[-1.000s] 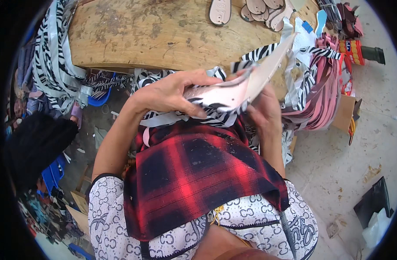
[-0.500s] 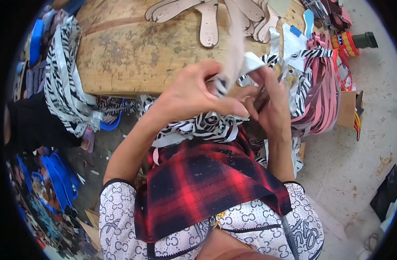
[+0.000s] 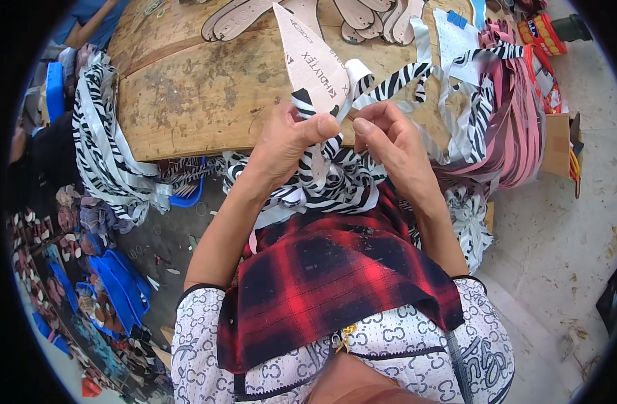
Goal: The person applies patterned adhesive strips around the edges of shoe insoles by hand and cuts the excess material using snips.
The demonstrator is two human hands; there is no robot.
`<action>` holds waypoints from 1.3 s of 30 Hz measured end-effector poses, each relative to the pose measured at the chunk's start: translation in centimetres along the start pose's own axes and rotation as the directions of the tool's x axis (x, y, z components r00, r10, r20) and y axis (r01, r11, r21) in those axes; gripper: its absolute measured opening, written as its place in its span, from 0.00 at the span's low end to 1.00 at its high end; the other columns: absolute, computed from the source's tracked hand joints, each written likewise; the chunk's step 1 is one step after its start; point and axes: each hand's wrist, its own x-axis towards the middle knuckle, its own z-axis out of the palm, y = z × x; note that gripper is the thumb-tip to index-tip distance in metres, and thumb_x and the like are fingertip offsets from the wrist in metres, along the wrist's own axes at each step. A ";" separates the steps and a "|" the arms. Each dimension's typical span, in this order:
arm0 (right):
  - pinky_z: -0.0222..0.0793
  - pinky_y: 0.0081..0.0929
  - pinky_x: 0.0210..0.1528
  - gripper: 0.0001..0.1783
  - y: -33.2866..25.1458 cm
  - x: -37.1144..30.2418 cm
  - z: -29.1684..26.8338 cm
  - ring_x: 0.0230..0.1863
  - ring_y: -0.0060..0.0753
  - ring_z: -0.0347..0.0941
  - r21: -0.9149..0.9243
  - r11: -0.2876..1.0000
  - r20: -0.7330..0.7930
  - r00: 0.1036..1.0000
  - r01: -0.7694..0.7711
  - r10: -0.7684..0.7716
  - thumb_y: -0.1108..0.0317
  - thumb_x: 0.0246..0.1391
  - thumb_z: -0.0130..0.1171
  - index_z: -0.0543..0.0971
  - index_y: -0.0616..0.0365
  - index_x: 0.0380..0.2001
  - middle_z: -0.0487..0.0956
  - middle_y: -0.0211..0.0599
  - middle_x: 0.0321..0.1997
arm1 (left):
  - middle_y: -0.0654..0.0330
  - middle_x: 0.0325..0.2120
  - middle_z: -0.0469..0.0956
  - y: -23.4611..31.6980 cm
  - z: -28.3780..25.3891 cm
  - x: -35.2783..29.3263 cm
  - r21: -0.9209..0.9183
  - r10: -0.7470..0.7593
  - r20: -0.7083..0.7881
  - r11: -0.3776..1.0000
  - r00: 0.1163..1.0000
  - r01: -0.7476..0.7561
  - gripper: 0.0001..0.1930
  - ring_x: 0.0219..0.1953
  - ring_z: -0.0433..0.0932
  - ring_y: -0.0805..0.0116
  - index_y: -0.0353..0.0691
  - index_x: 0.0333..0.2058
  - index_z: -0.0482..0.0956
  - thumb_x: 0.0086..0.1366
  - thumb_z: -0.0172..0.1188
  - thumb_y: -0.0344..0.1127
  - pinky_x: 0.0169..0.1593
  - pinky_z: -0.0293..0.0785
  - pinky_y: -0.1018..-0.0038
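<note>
Apron [image 3: 335, 262], plaid: 1, worn. Zebra strips [image 3: 352, 195]: 1 heap btw. apron & table [image 3: 194, 108], qty. uncountable. L hand [image 3: 288, 145]: 1, sole [image 3: 315, 71] pinched btw. thumb & fingers. R hand [image 3: 393, 145]: 1, thumb drawn close to curled fingers, just beside sole; whether strip is gripped can't be told. Sole: 1, pale, held over table's near edge, pointed end away, zebra strip at lower part. Tub [image 3: 188, 196], blue: 1, under table, zebra strips seen at top. Crates [image 3: 123, 286], blue: 2 or more, on floor L, brown pcs. in one. Carton [image 3: 558, 145]: 1, contents hidden. Packet [image 3: 543, 35], red: 1. Spare soles [image 3: 241, 20]: several, far side of table, overlapped.
</note>
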 end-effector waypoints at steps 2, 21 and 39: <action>0.66 0.19 0.34 0.14 0.4 0.3 0.2 0.29 0.21 0.71 -0.010 0.998 -0.009 0.998 0.062 -0.062 0.62 0.57 0.56 0.72 0.64 0.37 0.76 0.34 0.27 | 0.63 0.35 0.76 0.1 0.1 0.0 0.029 0.007 0.025 1.000 1.000 -0.008 0.36 0.35 0.74 0.77 0.32 0.44 0.73 0.43 0.75 0.52 0.38 0.71 0.80; 0.48 0.12 0.16 0.24 1.3 -0.5 -0.4 0.13 0.11 0.56 0.378 0.926 -0.040 0.999 0.020 -0.006 0.49 0.60 0.52 0.74 0.61 0.43 0.73 0.25 0.19 | 0.60 0.36 0.77 2.0 1.5 -0.5 0.276 -0.113 0.060 0.957 0.992 0.093 0.38 0.38 0.74 0.75 0.29 0.47 0.71 0.42 0.76 0.47 0.44 0.71 0.77; 0.46 0.14 0.14 0.07 -3.7 3.9 -4.0 0.11 0.11 0.55 0.082 0.935 -0.317 0.899 0.344 -0.303 0.73 0.48 0.62 0.76 0.62 0.21 0.68 0.21 0.13 | 0.43 0.30 0.78 5.6 3.5 0.3 0.834 -0.108 0.335 0.497 0.936 -0.241 0.45 0.36 0.78 0.47 0.28 0.42 0.73 0.32 0.75 0.60 0.42 0.72 0.63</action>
